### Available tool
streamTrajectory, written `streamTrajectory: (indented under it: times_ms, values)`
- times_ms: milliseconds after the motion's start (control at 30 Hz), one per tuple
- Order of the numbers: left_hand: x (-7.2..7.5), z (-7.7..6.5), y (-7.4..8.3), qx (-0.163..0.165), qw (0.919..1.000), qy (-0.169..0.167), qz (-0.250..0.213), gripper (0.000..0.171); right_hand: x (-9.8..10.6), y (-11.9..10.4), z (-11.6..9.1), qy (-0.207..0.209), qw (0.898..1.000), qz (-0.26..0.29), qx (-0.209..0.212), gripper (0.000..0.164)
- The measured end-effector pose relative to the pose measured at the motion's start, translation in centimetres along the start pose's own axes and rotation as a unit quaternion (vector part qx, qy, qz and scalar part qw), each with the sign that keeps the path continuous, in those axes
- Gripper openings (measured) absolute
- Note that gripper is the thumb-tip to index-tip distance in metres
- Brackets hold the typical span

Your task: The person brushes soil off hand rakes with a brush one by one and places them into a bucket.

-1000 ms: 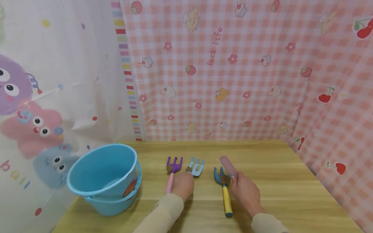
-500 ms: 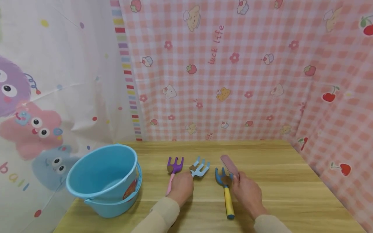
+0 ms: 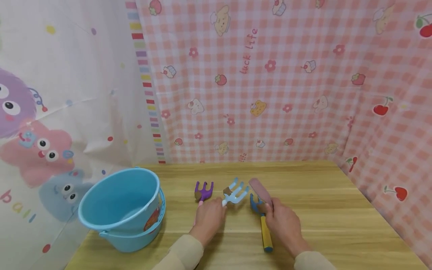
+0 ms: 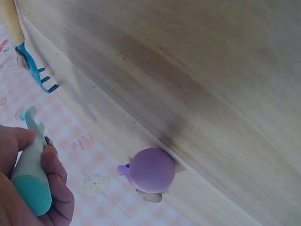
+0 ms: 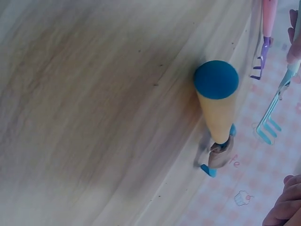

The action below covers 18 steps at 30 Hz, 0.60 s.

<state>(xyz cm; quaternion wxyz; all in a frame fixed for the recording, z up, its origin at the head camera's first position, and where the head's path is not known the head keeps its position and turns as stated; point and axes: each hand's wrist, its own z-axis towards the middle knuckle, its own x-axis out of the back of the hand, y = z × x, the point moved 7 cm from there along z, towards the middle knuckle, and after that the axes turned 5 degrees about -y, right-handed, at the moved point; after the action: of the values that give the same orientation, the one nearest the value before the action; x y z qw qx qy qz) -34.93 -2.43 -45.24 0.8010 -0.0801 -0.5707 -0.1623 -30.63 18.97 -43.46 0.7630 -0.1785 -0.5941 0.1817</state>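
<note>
My left hand point(image 3: 210, 219) grips a toy garden fork point(image 3: 236, 195) with light blue tines and a brown patch on its head. In the left wrist view its white handle point(image 4: 32, 162) ends in teal inside the curled fingers. My right hand point(image 3: 287, 225) holds a flat pink strip with a rounded end point(image 3: 260, 188), tilted toward the light blue tines and apart from them. Its kind does not show. A blue fork with a yellow handle point(image 3: 266, 234) lies beside the right hand. A purple fork point(image 3: 204, 193) with a pink handle lies behind the left hand, partly hidden.
A light blue bucket point(image 3: 129, 240) stands at the left of the wooden table point(image 3: 320, 210), its handle hanging down. Brown patches also sit on the purple and blue forks. Dark crumbs dot the tabletop. Patterned cloths point(image 3: 303, 93) hang close behind and at both sides.
The light blue fork has come up and to the right, tines turning toward the right hand. The pink strip has shifted slightly left, nearer those tines. Bucket and other forks stay put.
</note>
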Motion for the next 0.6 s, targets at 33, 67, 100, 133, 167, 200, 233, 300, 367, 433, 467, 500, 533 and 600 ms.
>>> streamTrajectory:
  times_ms: [33,67,100,133,167,200,233,300,367,433,467,500,533,600]
  values:
    - [0.1,-0.1,0.0,-0.002,1.0000,0.003,-0.006,0.025,0.0,-0.1,0.0,0.006,1.000,0.000,0.003,0.035]
    - [0.2,-0.3,0.0,-0.004,0.9999,0.004,-0.012,0.025,0.1,-0.3,-0.1,0.010,1.000,0.002,0.006,0.034]
    - [0.2,-0.4,0.0,-0.004,0.9998,0.003,-0.019,0.025,0.1,-0.4,-0.2,0.013,1.000,0.003,0.009,0.035]
    - [0.3,-0.5,-0.1,-0.006,0.9997,0.003,-0.024,0.026,0.1,-0.5,-0.2,0.015,1.000,0.004,0.011,0.035]
    - [0.4,-0.5,-0.1,-0.009,0.9996,0.004,-0.028,0.026,0.1,-0.7,-0.2,0.016,1.000,0.006,0.013,0.034]
    - [0.4,-0.6,-0.1,-0.011,0.9993,0.004,-0.034,0.025,0.2,-0.8,-0.2,0.016,1.000,0.010,0.015,0.034]
    - [0.4,-0.6,-0.1,-0.014,0.9991,0.005,-0.039,0.025,0.2,-0.9,-0.3,0.015,1.000,0.012,0.017,0.033]
    - [0.5,-0.7,-0.1,-0.019,0.9987,0.009,-0.047,0.024,0.2,-1.2,-0.5,0.015,1.000,0.015,0.020,0.030]
    - [0.6,-0.8,-0.1,-0.024,0.9981,0.018,-0.055,0.023,0.3,-1.4,-0.7,0.018,0.999,0.018,0.023,0.025]
    - [0.8,-0.9,-0.1,-0.025,0.9976,0.028,-0.059,0.024,0.3,-1.5,-0.8,0.023,0.999,0.017,0.025,0.022]
    - [0.8,-0.9,-0.2,-0.025,0.9973,0.033,-0.060,0.024,0.4,-1.6,-0.9,0.027,0.999,0.016,0.026,0.021]
    - [0.9,-0.9,-0.2,-0.025,0.9972,0.038,-0.060,0.024,0.4,-1.7,-0.9,0.030,0.999,0.017,0.027,0.020]
    - [0.9,-1.0,-0.2,-0.024,0.9971,0.041,-0.059,0.025,0.4,-1.7,-1.0,0.032,0.999,0.018,0.028,0.021]
    - [1.0,-1.0,-0.3,-0.023,0.9971,0.045,-0.056,0.026,0.5,-1.9,-1.0,0.035,0.999,0.019,0.034,0.022]
